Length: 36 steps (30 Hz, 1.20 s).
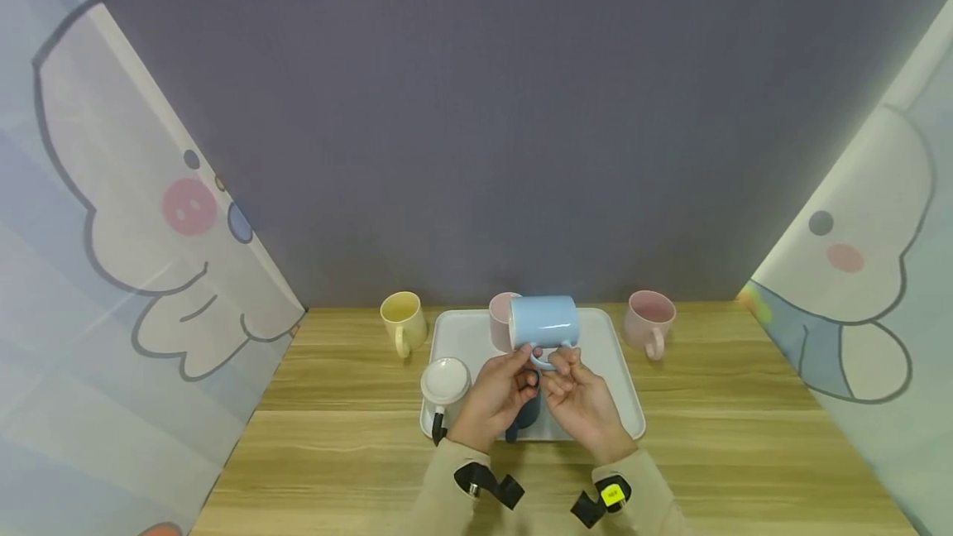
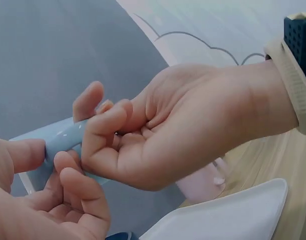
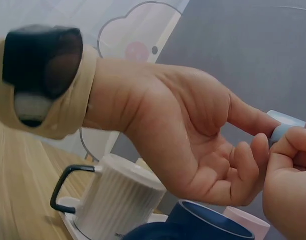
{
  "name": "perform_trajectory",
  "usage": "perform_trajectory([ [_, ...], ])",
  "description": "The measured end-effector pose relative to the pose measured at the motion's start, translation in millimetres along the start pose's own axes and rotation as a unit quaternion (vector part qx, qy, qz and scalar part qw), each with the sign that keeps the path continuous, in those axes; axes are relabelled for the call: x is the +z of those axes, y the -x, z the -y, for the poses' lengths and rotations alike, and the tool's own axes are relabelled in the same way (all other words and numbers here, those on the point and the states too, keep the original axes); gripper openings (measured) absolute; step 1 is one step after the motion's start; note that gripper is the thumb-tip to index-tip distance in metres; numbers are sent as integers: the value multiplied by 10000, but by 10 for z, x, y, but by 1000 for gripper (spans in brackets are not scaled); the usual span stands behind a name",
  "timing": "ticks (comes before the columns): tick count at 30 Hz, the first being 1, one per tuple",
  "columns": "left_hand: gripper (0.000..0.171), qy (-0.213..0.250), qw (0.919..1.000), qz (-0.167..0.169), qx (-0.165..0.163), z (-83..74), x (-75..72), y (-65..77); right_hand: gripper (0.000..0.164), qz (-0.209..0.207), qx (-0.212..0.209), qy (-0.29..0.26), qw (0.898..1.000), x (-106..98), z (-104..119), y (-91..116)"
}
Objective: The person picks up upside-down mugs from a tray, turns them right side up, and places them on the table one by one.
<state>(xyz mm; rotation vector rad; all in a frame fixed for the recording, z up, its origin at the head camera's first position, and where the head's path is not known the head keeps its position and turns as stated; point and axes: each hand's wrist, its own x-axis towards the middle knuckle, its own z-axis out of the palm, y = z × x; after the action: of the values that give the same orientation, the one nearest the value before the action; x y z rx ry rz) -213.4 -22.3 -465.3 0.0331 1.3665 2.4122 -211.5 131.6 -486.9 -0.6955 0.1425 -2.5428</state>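
A light blue mug (image 1: pixel 545 319) is held on its side above the tray, its rim facing left and its handle (image 1: pixel 546 365) hanging down toward me in the head view. My left hand (image 1: pixel 491 397) pinches the left end of the handle. My right hand (image 1: pixel 588 408) grips the other end with curled fingers. The left wrist view shows the left thumb (image 2: pixel 27 156) against the handle, with the right hand (image 2: pixel 168 130) across from it. Below the hands stands a dark blue mug (image 3: pixel 208 220), partly hidden by them in the head view.
The white tray (image 1: pixel 614 387) also bears a pink mug (image 1: pixel 502 329) behind the raised one. A white ribbed mug with a black handle (image 3: pixel 117 197) and white lid stands at its left. Beyond the tray are a yellow mug (image 1: pixel 403 323) and another pink mug (image 1: pixel 648 323).
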Motion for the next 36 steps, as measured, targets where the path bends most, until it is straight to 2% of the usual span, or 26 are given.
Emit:
perform_trajectory([
  [4,19,156,9998,107,-91,-7,0,13,59,4,44,95,9999,-13,-6,10],
  [8,17,159,9998,70,-84,-2,4,19,55,-24,146,176,9997,-41,5,35],
  [17,19,-143,9997,-13,179,27,16,14,44,-455,438,718,9954,-39,72,59],
  [21,21,-283,9988,55,407,24,43,15,48,-682,491,1173,9895,-20,110,62],
  [23,22,-383,9978,102,527,20,59,23,48,-879,470,1614,9819,-7,124,73],
  [24,23,-425,9972,137,592,16,65,27,47,-1036,446,1950,9743,-3,130,80],
  [25,23,-479,9965,163,668,10,68,31,44,-1229,424,2367,9628,0,134,88],
  [26,23,-530,9955,176,760,0,69,38,40,-1444,408,2845,9469,3,140,97],
  [27,23,-579,9945,176,854,-13,67,45,36,-1672,403,3370,9257,4,147,107],
  [29,24,-697,9919,137,1051,-52,50,63,28,-2246,378,4425,8674,-3,175,132],
  [31,24,-845,9884,28,1263,-109,15,87,25,-2798,384,5276,8012,-24,237,169],
  [34,26,-1158,9811,-311,1516,-221,-65,134,26,-3440,362,6093,7135,-78,393,239],
  [36,28,-1386,9744,-601,1667,-299,-138,166,28,-3649,493,6578,6571,-125,523,302],
])
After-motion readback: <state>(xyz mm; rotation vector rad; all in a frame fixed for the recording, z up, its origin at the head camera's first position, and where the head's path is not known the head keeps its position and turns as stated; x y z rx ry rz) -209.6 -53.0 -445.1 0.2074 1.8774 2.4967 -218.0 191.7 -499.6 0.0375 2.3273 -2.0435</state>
